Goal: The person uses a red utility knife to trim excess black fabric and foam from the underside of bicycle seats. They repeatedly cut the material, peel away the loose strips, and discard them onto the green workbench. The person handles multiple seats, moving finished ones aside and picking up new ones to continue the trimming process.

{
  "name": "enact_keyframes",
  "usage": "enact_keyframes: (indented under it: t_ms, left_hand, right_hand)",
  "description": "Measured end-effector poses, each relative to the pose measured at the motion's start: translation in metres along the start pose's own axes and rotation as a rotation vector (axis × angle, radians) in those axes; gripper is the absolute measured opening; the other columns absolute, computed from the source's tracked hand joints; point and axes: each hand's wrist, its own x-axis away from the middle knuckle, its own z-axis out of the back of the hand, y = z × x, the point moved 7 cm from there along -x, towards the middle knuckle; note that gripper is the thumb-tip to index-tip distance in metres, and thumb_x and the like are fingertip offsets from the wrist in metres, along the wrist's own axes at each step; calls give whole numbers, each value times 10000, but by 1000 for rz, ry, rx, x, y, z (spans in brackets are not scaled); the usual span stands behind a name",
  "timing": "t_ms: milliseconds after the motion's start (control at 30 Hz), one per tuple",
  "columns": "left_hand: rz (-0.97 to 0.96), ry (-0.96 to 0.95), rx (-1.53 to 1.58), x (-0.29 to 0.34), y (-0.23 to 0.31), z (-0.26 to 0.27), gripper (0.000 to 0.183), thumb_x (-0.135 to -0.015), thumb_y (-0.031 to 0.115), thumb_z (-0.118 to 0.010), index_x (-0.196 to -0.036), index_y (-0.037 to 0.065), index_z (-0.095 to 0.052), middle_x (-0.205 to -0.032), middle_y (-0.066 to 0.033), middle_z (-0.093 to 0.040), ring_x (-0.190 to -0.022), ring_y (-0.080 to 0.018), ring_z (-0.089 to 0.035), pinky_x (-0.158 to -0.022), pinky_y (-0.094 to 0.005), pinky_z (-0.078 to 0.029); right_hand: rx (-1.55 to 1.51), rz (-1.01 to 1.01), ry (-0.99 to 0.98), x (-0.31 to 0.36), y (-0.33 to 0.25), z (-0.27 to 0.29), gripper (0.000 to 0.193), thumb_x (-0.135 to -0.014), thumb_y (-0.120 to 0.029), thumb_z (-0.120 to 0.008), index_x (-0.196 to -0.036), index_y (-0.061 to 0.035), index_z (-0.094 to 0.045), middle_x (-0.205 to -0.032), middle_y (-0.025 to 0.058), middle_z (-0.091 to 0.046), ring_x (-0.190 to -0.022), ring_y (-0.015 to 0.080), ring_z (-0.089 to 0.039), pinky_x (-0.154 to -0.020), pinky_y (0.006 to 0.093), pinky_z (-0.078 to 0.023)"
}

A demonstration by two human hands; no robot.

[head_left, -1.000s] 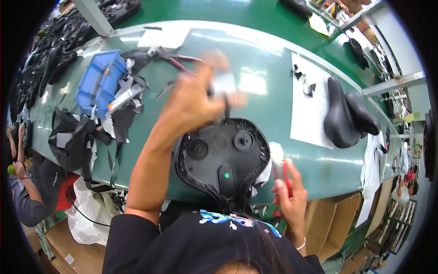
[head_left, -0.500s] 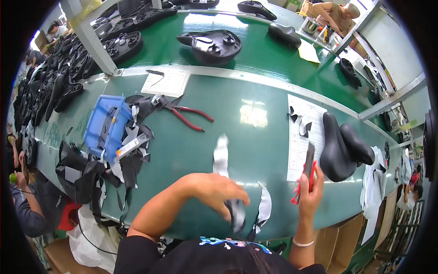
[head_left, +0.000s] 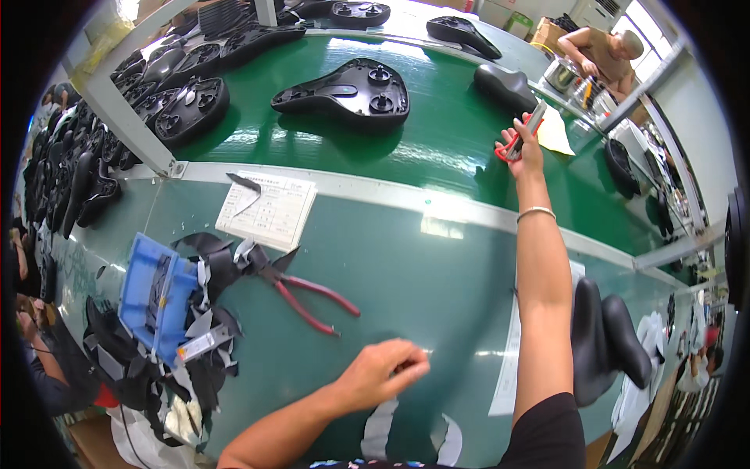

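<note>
Your table (head_left: 437, 273) is glossy green. At 12 o'clock a black saddle (head_left: 344, 92). At 9 o'clock a blue tray (head_left: 148, 301) among black scraps (head_left: 125, 367). Centre: red-handled pliers (head_left: 312, 298). Your right hand (head_left: 525, 148) grips a red-handled cutter (head_left: 516, 139); silver bracelet (head_left: 536, 212).

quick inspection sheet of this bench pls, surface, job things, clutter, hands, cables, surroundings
surface: glossy green workbench, green conveyor belt behind it.
job's things: red-handled tool in the right hand; black saddle base lies underside up on the belt.
clutter: red-handled pliers, blue plastic tray, black scraps, printed paper sheet.
grippers: left hand with curled fingers low on the bench; right arm stretched over the belt.
cables: nothing seen.
surroundings: stacked black saddles at left, another person working beyond.
</note>
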Motion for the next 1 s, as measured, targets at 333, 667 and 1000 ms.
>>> enact_keyframes:
  t_ms: [333,667,1000]
  left_hand:
    - [-10,-103,95,2,2,-3,126,-872,152,-633,-909,32,-633,-809,-66,-603,-699,-177,-586,-621,-293,-468]
    - [46,153,289,-3,-18,4,286,-910,222,-582,-1124,36,-541,-1035,-58,-583,-839,-132,-555,-738,-290,-482]
    - [222,-61,1042,20,3,26,711,-883,424,-592,-1383,3,-312,-1266,-142,-502,-1116,-256,-555,-955,-337,-465]
  right_hand:
    - [-110,281,22,-93,-16,-17,425,-896,-166,-601,-1286,-165,-433,-1133,46,-479,-980,221,-523,-802,507,-486]
    - [272,231,-142,196,-59,-24,300,-799,-109,-648,-1045,-107,-475,-885,26,-480,-565,105,-489,-422,240,-422]
    - [1152,712,-1062,532,-67,-44,252,-737,-113,-660,-984,-155,-633,-848,64,-549,-669,222,-566,-516,332,-462]
